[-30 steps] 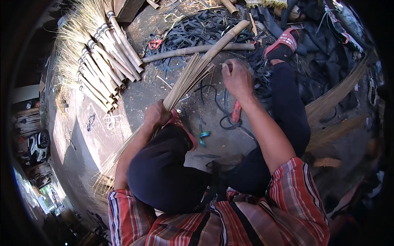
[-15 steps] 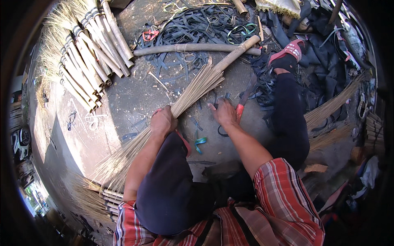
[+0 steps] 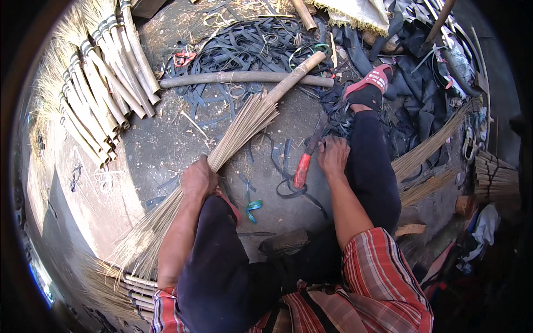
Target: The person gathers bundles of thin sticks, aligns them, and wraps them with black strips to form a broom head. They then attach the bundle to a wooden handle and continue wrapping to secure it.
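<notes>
My left hand [image 3: 199,178] is closed around a bundle of thin broom bristles [image 3: 241,133]. A wooden handle [image 3: 295,77] juts from the bundle's upper end, crossing a long grey pole on the ground. The bristles' loose tips fan out below, past my left forearm. My right hand [image 3: 334,156] is down by the dark rubber strips, fingers curled in; whatever they hold is hidden. Just left of it lies a knife with a red handle [image 3: 301,171], its blade pointing up toward the strips. A loose black strip [image 3: 290,194] loops beneath that handle.
Several finished brooms [image 3: 105,83] lie in a row at the upper left. A tangled heap of black rubber strips [image 3: 239,47] spreads behind the grey pole [image 3: 222,79]. My sandalled foot [image 3: 371,86] rests at the right. A green ribbon [image 3: 254,210] lies near my left knee.
My right hand has moved right, away from the knife handle, to the strips, and its fingers have curled. The left hand keeps its grip on the bristles. The whole view has shifted slightly.
</notes>
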